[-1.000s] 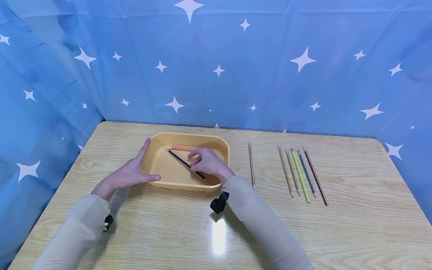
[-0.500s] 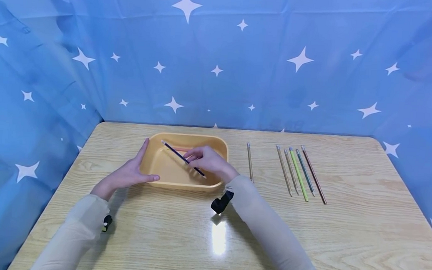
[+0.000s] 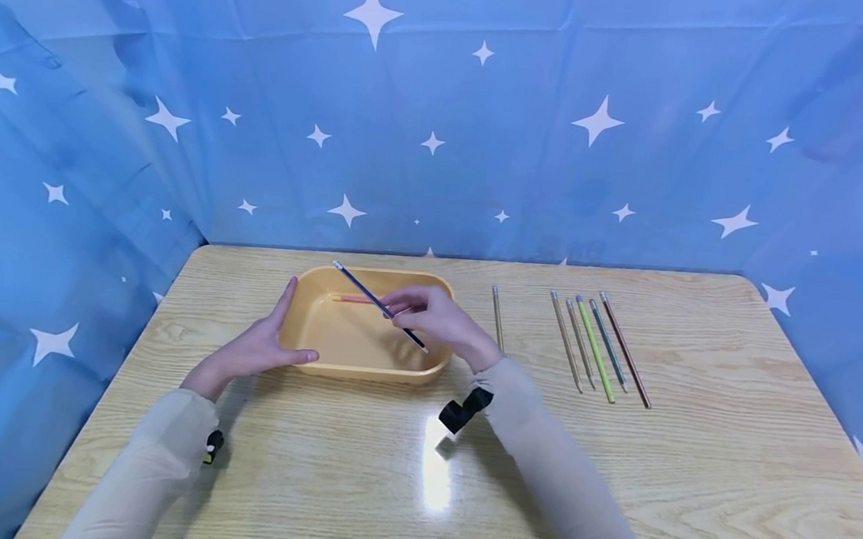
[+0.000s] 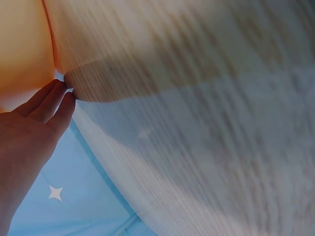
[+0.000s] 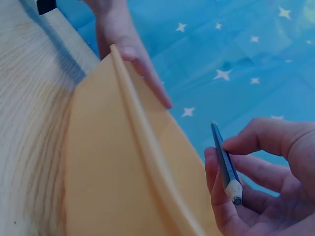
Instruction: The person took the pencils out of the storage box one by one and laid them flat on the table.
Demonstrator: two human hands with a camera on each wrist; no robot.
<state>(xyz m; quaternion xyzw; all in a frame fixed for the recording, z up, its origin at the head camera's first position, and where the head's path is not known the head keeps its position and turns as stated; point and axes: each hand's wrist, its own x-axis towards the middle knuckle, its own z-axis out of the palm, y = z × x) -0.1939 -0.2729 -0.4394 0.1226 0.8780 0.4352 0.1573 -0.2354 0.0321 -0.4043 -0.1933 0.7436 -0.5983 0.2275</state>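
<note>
My right hand [image 3: 439,313] pinches a dark blue pencil [image 3: 361,287] between thumb and fingers. The pencil slants over the yellow-orange plastic tray [image 3: 364,374], its eraser end overlapping the far rim in the head view. In the right wrist view its sharpened tip faces the camera. A pink-orange pencil [image 3: 352,299] lies in the tray along the far side, partly hidden behind the right hand. My left hand [image 3: 255,347] rests at the tray's left end, thumb on the near rim, fingers extended along the outer wall. The left wrist view shows those fingers straight against the wall.
Right of the tray a gold pencil [image 3: 498,318] lies alone on the wooden table [image 3: 356,481]. Farther right is a row with two gold pencils [image 3: 566,341], a lime green pencil [image 3: 596,349], a teal pencil [image 3: 608,345] and a dark red pencil [image 3: 625,350]. A blue star-printed cloth [image 3: 444,95] hangs behind.
The right hand has lifted the dark blue pencil off the tray's bottom and shifted it slightly right and up. The left hand has stayed in place.
</note>
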